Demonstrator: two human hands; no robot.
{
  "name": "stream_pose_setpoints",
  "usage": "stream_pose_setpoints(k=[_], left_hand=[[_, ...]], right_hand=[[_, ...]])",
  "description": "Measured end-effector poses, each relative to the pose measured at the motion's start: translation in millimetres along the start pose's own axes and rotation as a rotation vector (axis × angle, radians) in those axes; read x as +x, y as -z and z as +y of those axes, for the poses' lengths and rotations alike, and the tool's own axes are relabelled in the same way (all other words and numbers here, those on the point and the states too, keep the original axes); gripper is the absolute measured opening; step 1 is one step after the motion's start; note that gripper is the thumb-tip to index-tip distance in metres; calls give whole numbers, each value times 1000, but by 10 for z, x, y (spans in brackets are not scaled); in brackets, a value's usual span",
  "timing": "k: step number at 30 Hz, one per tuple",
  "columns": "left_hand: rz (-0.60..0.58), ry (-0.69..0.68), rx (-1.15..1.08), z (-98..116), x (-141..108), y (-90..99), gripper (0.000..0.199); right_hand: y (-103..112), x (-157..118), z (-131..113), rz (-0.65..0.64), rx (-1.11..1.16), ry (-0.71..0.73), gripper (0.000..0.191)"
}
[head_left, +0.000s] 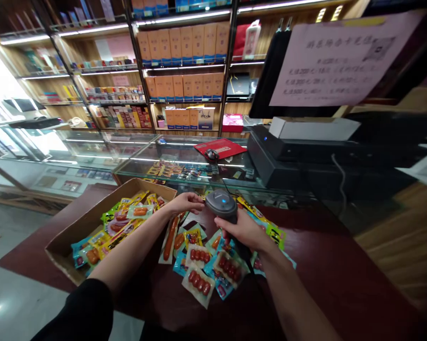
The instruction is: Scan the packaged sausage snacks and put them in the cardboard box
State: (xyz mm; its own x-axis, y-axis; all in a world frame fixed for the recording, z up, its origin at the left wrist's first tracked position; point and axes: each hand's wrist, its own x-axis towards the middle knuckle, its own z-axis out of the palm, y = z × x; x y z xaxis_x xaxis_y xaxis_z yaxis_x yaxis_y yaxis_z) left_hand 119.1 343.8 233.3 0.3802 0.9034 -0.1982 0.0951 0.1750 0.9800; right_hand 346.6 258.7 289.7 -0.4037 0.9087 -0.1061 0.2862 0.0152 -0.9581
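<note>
My right hand [247, 229] is wrapped round the handle of a dark grey barcode scanner [221, 202]; a blue light glows on its head, and its cable runs down over the wrist. In front of the scanner's head, my left hand [187, 202] has its fingers curled together. A small yellow bit shows at its fingertips, too small to name. Below both hands lie packets of small sausages [198, 282], a long sausage in a clear wrapper [170, 239] and blue snack packets [223, 286]. More yellow and green packets [275, 234] lie partly hidden behind my right forearm.
An open cardboard box [62, 258] of mixed snack packets stands at left on the dark red table [327, 265]. Beyond are a glass display counter [135, 158], a mouse [212, 154] on a red mat [229, 149], a monitor with a paper notice [334, 61], and shelves of boxes.
</note>
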Motion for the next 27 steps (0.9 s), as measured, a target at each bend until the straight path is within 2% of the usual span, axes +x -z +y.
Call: stream_pose_setpoints(k=[6, 13, 17, 23, 25, 27], left_hand=[[-107, 81, 188, -233, -8, -15, 43], [-357, 104, 523, -304, -126, 50, 36], [-373, 129, 628, -299, -154, 62, 33], [-410, 148, 560, -227, -189, 63, 32], [-395, 155, 501, -205, -187, 83, 32], [-325, 137, 420, -199, -168, 111, 31]], right_hand=[[-20, 15, 13, 21, 38, -29, 21], [-12, 52, 83, -7, 84, -75, 23], [-35, 54, 75, -20, 92, -92, 22], [-58, 59, 75, -16, 61, -77, 21], [-61, 59, 68, -21, 62, -75, 20], [-65, 58, 56, -19, 65, -77, 19]])
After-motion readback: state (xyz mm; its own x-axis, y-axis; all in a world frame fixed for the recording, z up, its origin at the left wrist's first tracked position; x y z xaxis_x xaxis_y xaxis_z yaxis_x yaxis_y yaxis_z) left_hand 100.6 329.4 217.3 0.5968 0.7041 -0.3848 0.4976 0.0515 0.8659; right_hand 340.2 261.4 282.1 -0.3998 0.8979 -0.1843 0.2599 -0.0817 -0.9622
